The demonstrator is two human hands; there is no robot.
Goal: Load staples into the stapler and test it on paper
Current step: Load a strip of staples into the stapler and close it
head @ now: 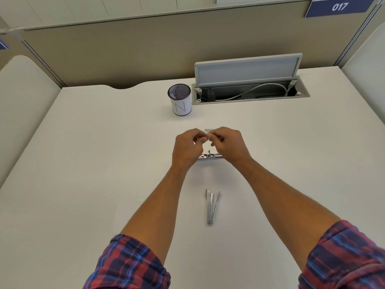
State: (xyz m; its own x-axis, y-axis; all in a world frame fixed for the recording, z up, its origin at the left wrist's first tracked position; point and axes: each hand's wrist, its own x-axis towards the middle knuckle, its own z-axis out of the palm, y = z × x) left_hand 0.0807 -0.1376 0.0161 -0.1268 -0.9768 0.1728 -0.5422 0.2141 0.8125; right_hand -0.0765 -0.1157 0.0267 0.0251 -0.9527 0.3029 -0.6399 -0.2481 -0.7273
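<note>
Both hands' grip (pixel 206 138) pinches staples (pixel 206 136); stapler (pixel 211 206) lies nearer.

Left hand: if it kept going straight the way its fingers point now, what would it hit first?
The left hand has its fingertips aimed right, at the right hand. They already meet over a small pale item, probably staples. So the right hand's fingers come first, though depth is hard to judge.
</note>
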